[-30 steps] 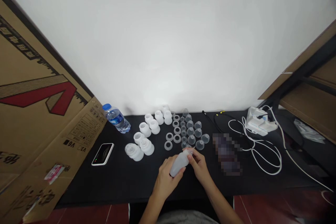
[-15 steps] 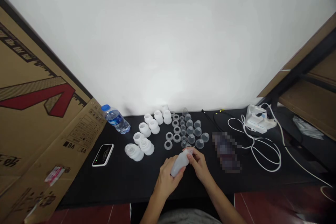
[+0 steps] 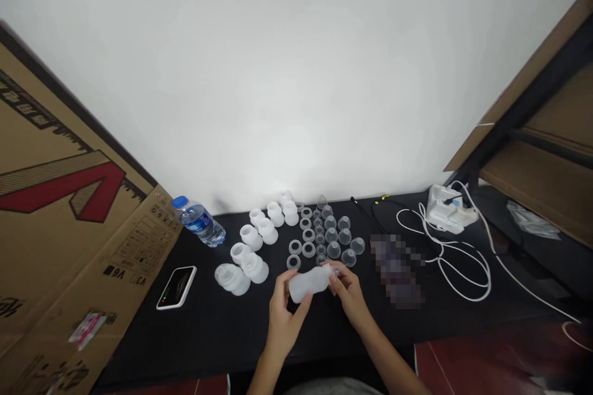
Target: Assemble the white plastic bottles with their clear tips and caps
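Note:
A frosted white baby bottle [image 3: 309, 282] lies nearly level between my hands above the black table. My left hand [image 3: 283, 315] is wrapped around its base end, thumb along the near side. My right hand [image 3: 351, 296] pinches the neck end, where a clear teat-like tip pokes out between the fingers. The fingers hide much of that end. Just beyond are rows of clear domed caps [image 3: 333, 250] and translucent rings [image 3: 308, 250]. To the left stand several white bottles [image 3: 251, 237], and the nearest ones [image 3: 254, 268] carry clear tops.
A water bottle [image 3: 199, 221] leans at the back left near a large cardboard box [image 3: 139, 241]. A white-framed device [image 3: 176, 287] lies in front of it. On the right are a blurred-out object [image 3: 396, 271], a white power strip [image 3: 449, 210] and looped white cable [image 3: 488, 278].
The baby bottle has swung from a steep slant to nearly level, and its base has moved left. My left fingers have opened wider around it. The whole view has shifted slightly.

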`<state>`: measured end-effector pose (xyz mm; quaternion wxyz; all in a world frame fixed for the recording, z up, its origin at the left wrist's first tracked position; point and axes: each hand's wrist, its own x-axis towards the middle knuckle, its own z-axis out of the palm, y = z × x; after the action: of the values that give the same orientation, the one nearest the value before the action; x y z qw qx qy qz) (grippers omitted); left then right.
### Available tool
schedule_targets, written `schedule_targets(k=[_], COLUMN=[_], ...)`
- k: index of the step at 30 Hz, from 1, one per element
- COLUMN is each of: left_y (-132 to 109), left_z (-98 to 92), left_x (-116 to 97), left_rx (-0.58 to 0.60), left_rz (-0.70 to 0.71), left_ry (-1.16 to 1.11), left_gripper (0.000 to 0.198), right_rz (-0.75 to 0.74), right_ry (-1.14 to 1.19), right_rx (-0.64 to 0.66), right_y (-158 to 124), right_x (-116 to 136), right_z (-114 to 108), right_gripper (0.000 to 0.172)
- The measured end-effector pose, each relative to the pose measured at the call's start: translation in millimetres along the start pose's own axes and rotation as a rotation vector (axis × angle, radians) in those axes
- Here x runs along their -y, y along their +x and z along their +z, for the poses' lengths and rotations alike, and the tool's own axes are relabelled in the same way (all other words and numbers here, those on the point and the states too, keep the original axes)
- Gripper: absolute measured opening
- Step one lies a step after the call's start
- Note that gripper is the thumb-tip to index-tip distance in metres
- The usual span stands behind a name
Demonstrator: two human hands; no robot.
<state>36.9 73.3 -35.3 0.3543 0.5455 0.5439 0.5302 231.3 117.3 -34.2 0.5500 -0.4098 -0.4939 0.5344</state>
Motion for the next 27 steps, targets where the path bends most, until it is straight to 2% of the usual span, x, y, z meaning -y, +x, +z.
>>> schedule_targets(k=[3, 9, 15, 27], left_y=[10.0, 27.4, 25.6, 22.5], left_z=[-9.2, -27.3, -26.0, -24.4], left_x=[9.3, 8.1, 7.0, 14.2], left_rx=[-0.054, -0.06, -0.076, -0.036], left_rz=[-0.088, -0.113, -0.121, -0.109], left_ry=[-0.153, -0.2, -0.224, -0.268], left_gripper=[0.055, 0.059, 0.06, 0.056], right_rz=[0.024, 0.028, 0.078, 0.055], right_ry=[0.005, 0.027, 0.078, 0.048], right_rx=[-0.003, -0.016, -0.019, -0.005], right_y=[1.2, 3.1, 4.9, 2.5], right_x=[0.7, 1.0, -3.3, -4.9], right_z=[0.2, 5.4, 6.5, 1.9], right_gripper=[0.053, 0.043, 0.048, 0.041])
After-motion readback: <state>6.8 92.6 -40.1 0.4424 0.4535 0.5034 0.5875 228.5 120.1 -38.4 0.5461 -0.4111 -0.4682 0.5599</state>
